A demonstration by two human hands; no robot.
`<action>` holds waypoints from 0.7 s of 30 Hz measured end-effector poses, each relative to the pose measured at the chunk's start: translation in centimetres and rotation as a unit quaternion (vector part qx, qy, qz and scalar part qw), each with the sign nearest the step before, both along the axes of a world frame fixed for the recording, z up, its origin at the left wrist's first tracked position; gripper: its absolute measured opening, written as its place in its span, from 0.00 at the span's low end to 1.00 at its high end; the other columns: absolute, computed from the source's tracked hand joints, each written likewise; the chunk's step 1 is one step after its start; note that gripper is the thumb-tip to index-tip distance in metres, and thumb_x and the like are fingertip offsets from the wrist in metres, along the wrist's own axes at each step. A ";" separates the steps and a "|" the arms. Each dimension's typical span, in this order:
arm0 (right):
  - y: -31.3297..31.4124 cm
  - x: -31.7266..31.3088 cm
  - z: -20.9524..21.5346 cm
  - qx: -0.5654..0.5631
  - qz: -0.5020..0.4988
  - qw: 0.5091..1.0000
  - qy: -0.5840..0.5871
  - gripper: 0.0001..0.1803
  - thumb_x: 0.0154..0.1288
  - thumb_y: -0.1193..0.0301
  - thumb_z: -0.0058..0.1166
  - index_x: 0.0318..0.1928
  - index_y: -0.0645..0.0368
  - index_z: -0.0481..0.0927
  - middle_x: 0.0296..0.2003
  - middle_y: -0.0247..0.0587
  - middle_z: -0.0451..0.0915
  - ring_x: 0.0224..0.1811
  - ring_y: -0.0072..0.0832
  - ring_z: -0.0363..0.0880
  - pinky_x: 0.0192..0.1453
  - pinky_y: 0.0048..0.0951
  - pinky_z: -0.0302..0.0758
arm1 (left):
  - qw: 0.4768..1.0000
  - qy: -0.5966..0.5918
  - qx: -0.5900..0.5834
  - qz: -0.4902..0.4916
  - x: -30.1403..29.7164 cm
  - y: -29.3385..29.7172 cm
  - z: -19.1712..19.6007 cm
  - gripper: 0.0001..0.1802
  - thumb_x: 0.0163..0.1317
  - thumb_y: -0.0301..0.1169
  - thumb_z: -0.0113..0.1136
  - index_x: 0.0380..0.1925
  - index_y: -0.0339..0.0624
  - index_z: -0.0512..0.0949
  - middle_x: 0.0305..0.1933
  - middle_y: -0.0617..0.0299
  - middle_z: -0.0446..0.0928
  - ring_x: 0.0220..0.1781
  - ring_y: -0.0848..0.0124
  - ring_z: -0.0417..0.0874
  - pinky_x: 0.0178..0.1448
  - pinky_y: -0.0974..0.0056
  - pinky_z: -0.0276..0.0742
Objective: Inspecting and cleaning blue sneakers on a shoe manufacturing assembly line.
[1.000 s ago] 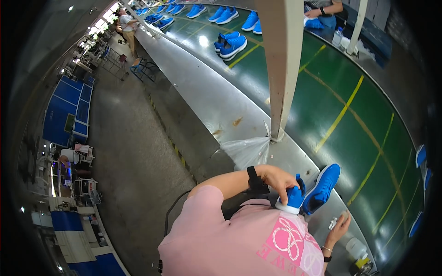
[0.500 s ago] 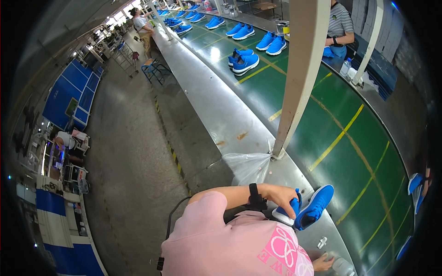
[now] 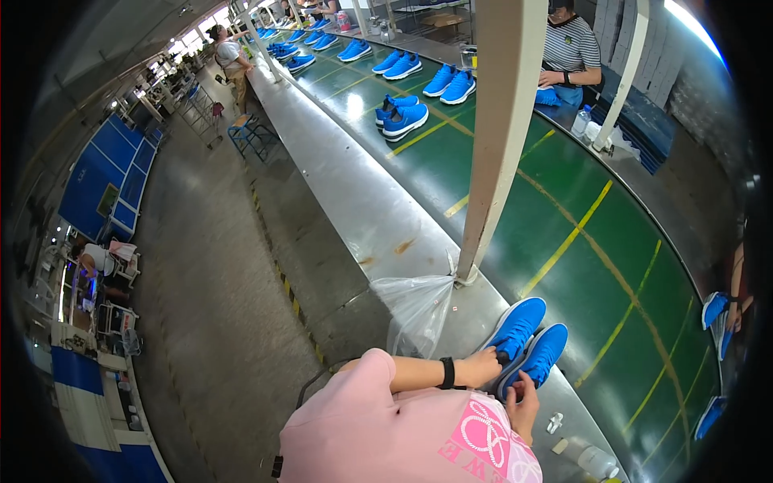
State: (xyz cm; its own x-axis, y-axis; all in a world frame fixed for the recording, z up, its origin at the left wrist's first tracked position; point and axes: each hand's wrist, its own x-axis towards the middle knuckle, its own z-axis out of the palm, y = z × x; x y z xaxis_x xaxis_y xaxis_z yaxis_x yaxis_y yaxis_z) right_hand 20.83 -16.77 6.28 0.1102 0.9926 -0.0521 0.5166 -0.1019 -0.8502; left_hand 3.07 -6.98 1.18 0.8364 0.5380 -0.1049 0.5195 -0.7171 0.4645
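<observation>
Two blue shoes lie side by side, toes pointing away, at the near edge of the green conveyor belt (image 3: 612, 266). My left hand (image 3: 480, 367), with a black band on its wrist, reaches across my pink shirt and grips the heel of the farther blue shoe (image 3: 519, 322). Just below it, my right hand (image 3: 523, 404) curls its fingers around the heel of the nearer blue shoe (image 3: 543, 352). Both shoes rest on the belt.
A white post (image 3: 501, 145) rises from the metal ledge, with a clear plastic bag (image 3: 419, 310) tied at its foot. More pairs of blue shoes (image 3: 403, 117) ride farther along the belt. A seated person in a striped shirt (image 3: 572, 52) works opposite. Another person's hand (image 3: 729, 310) holds a blue shoe at the right. Grey floor lies to the left.
The shoes that my left hand held have come down side by side onto the belt edge. My right hand has risen to the nearer shoe's heel. The view has tilted up along the line.
</observation>
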 end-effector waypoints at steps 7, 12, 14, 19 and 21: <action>1.5 -1.7 1.9 -0.095 0.038 0.969 -0.224 0.34 0.58 0.71 0.63 0.66 0.45 0.68 0.38 0.57 0.78 0.38 0.51 0.80 0.42 0.48 0.76 | 0.999 -0.001 -0.040 -0.020 -1.1 0.4 1.4 0.12 0.46 0.29 0.67 0.31 0.36 0.82 0.39 0.52 0.83 0.50 0.55 0.79 0.59 0.58 0.70; 2.8 -1.4 1.1 -0.130 0.062 0.969 -0.199 0.34 0.57 0.66 0.64 0.64 0.43 0.69 0.31 0.55 0.79 0.33 0.52 0.81 0.38 0.50 0.76 | 0.998 -0.049 -0.039 0.006 -1.2 0.8 2.4 0.13 0.46 0.31 0.68 0.32 0.35 0.82 0.38 0.50 0.83 0.47 0.55 0.80 0.57 0.57 0.70; 2.8 -1.1 -0.5 -0.122 0.067 0.969 -0.205 0.33 0.56 0.65 0.64 0.64 0.42 0.69 0.29 0.53 0.79 0.31 0.52 0.81 0.36 0.49 0.76 | 0.996 -0.068 -0.061 0.019 -1.2 0.9 3.0 0.14 0.47 0.31 0.69 0.32 0.35 0.82 0.38 0.49 0.83 0.46 0.54 0.81 0.56 0.57 0.70; 3.0 -0.9 -1.6 -0.080 0.144 0.939 -0.301 0.30 0.54 0.63 0.65 0.59 0.44 0.73 0.26 0.51 0.80 0.28 0.48 0.82 0.32 0.47 0.76 | 0.997 -0.018 -0.071 0.022 -0.4 1.0 3.6 0.15 0.47 0.33 0.71 0.33 0.37 0.81 0.34 0.51 0.83 0.44 0.53 0.81 0.58 0.55 0.68; 3.4 -1.3 -1.1 -0.098 0.152 0.936 -0.303 0.28 0.54 0.62 0.65 0.57 0.46 0.74 0.25 0.50 0.81 0.28 0.48 0.82 0.32 0.47 0.77 | 0.997 -0.028 -0.069 0.012 -0.1 0.9 3.9 0.14 0.49 0.34 0.69 0.32 0.37 0.82 0.33 0.50 0.83 0.42 0.53 0.81 0.55 0.54 0.70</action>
